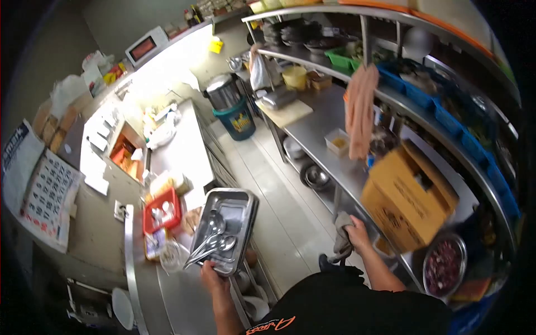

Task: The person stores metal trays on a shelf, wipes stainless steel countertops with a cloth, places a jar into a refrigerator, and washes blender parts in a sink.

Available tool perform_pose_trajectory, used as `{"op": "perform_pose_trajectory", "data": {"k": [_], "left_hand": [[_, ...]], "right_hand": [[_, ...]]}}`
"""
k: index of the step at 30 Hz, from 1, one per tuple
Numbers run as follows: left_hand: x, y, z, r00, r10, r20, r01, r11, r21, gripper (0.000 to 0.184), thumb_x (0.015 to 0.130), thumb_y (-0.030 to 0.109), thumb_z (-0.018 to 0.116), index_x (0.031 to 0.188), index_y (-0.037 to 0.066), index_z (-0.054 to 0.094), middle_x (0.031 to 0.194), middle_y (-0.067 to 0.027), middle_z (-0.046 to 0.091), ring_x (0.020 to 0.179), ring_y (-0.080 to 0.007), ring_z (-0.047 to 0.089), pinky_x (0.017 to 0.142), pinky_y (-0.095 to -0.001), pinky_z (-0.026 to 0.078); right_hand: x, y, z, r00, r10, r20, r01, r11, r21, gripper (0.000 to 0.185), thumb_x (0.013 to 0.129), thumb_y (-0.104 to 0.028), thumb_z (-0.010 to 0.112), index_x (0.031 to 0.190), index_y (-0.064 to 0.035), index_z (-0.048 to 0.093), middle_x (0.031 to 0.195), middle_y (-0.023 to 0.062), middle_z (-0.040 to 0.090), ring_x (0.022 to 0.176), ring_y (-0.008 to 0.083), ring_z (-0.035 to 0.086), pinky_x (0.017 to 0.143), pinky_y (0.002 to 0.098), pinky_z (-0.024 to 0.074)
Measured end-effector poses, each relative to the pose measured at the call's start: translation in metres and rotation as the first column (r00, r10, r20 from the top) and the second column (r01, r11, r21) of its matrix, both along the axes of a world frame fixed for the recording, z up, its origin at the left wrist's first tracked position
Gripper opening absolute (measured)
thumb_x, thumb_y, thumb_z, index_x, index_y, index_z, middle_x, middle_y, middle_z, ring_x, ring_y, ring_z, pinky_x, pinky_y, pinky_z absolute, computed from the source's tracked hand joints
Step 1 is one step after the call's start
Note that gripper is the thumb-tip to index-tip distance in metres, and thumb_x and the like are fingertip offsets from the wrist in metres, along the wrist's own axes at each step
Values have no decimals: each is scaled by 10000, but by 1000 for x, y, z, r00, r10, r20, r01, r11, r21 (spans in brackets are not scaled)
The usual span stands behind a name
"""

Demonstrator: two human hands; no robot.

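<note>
Shiny tray [239,207] and gray cloth [341,239]

A red basket [177,207] sits on the counter [184,304], past my left hand [214,279] and off to its left. A clear tub [171,257] is nearer, just left of that hand. My left hand grips the near edge of the tray, which has big metal spoons [216,224] in it. My right hand [357,233] squeezes the bunched cloth. To the right of that hand stands a brown box [399,204]. Farther right is a metal bowl [463,252] of purple and white bits [444,269].
</note>
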State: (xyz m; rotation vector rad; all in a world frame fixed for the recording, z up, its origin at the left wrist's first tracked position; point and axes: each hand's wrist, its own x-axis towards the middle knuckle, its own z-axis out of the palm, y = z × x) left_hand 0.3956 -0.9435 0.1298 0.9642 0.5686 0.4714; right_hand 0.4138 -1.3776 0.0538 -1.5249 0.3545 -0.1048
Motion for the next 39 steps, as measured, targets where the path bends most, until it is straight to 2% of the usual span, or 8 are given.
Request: {"op": "perform_pose_trajectory", "data": {"k": [9,12,14,15,19,27,33,39], "left_hand": [[319,-19,113,961,-265,80,257,961,103,113,715,128,544,790,43,536,725,-48,518,658,-185,547,609,-314,469],[413,-19,128,940,-321,116,298,938,179,111,756,132,534,809,34,538,750,-47,518,676,-173,534,611,-306,460],[476,-13,131,878,-454,151,399,869,293,110,773,115,529,824,17,528,761,-54,523,687,-168,533,611,-306,456],[513,-8,132,855,-495,154,471,866,169,122,773,108,525,845,9,529,785,-63,536,705,-177,547,629,-316,469],[626,-27,178,766,-594,244,606,795,34,163,767,88,519,898,-8,536,853,-88,571,755,-203,589,689,-336,507],[822,-70,259,495,-822,282,829,544,131,300,789,152,476,1040,-8,514,995,-162,625,877,-294,647,755,-446,545],[896,-114,313,464,-849,252,815,521,253,373,777,234,464,1065,1,511,1022,-176,622,924,-312,637,808,-511,520],[953,-133,315,452,-862,230,840,498,217,331,759,246,504,1020,47,546,958,-101,639,820,-235,632,699,-386,511]], "right_hand": [[350,-2,156,895,102,434,232,725,-649,449,700,-129,583,1131,-3,596,1054,224,619,1017,318,599,871,363,461],[433,-21,115,964,20,265,217,519,-827,492,719,-172,601,1191,-34,575,1192,247,546,1149,332,520,963,376,415],[459,-21,106,977,-87,-196,-162,303,-939,506,733,-218,616,1196,-19,569,1202,235,545,1145,356,510,973,396,412],[472,-23,105,901,-175,-398,-361,210,-909,516,740,-241,624,1198,-12,566,1207,229,544,1144,369,505,977,406,410],[543,-26,142,988,138,-65,-114,390,-914,582,755,-355,647,1230,-31,560,1215,227,535,1154,384,489,992,424,392],[766,-1,346,774,298,559,603,-74,-795,505,795,-193,661,1249,-33,509,1206,203,537,1097,368,517,918,457,431],[935,-60,398,926,9,377,368,-244,-897,981,709,-454,708,1470,-121,186,1489,230,207,1369,400,208,1105,547,169],[939,-38,385,983,-74,169,139,-307,-941,785,682,-435,732,1319,-63,462,1344,219,450,1279,344,394,1062,410,327]]}}
